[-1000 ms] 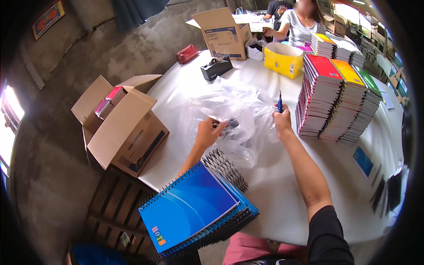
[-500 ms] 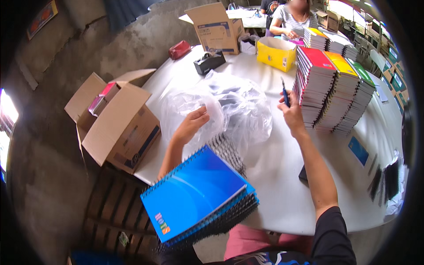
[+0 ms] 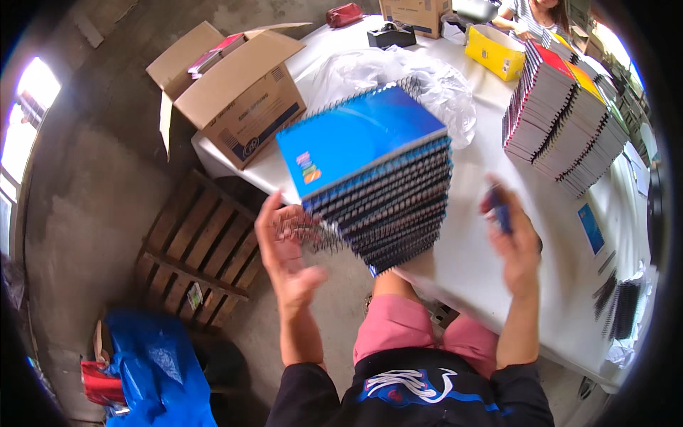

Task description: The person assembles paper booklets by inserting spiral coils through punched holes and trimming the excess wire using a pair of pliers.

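Blue-covered spiral notebooks (image 3: 377,178) formed a thick stack that tilted at the near edge of a white table (image 3: 484,242), raised in front of the person. The left hand (image 3: 288,249) was open with fingers spread, pressed against the wire spirals at the stack's lower left side. The right hand (image 3: 512,235) was just right of the stack, its fingers curled closed around a small blue pen-like object (image 3: 500,206); whether it also touched the stack could not be told.

Behind the stack lay a crumpled clear plastic bag (image 3: 398,78). To the right, tall stacks of notebooks with red, orange and green covers (image 3: 569,117) stood on the table. A yellow box (image 3: 496,50) and a black tape dispenser (image 3: 391,34) sat at the far side. An open cardboard box (image 3: 235,92) rested at the table's left corner, above a wooden pallet (image 3: 203,249) on the floor. A blue bag (image 3: 160,370) lay at lower left.
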### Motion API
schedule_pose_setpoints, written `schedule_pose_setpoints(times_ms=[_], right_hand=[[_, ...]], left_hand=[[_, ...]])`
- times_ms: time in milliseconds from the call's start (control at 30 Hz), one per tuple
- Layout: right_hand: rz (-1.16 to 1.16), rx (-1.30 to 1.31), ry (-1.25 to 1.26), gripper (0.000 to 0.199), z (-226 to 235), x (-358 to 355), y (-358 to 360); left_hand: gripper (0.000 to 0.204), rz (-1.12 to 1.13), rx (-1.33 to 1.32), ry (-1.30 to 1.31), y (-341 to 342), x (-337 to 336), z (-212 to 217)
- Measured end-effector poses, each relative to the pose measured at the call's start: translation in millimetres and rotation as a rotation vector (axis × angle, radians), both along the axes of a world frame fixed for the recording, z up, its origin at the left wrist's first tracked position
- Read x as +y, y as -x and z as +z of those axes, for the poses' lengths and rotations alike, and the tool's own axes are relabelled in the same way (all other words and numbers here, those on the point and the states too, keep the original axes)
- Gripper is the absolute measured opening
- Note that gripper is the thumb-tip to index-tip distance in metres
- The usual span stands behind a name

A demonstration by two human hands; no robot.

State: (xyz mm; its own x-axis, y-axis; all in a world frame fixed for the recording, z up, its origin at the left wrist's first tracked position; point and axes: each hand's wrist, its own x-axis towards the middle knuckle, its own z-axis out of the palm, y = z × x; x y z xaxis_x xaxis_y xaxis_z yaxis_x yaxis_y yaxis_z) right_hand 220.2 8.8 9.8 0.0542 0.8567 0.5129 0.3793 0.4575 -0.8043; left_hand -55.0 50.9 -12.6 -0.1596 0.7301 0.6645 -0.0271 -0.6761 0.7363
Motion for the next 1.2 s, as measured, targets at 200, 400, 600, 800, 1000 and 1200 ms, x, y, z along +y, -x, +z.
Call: schedule_pose_setpoints(times_ms=[200, 400, 600, 800, 1000, 1200], right_hand=[[-0.017, -0.433, -0.107, 0.054, -30, -33, 70], [-0.186, -0.532, -0.172, 0.056, -30, -41, 92], [-0.259, -0.553, -0.165, 0.056, -27, -37, 105], [-0.262, -0.585, -0.148, 0.055, -31, -33, 111], [-0.308, -0.57, -0.221, 0.055, -33, -33, 109], [-0.32, -0.58, -0.195, 0.054, -23, -36, 111]], left_hand=[[0.024, 0.076, -0.129, 0.053, -28, -18, -21], [0.029, 0.071, -0.195, 0.048, -35, -17, -18], [0.03, 0.048, -0.204, 0.065, -29, -20, -24], [0.024, 0.101, -0.196, 0.042, -28, -15, -24], [0.024, 0.004, -0.211, 0.051, -25, -13, -23], [0.026, -0.025, -0.249, 0.035, -27, -13, -24]])
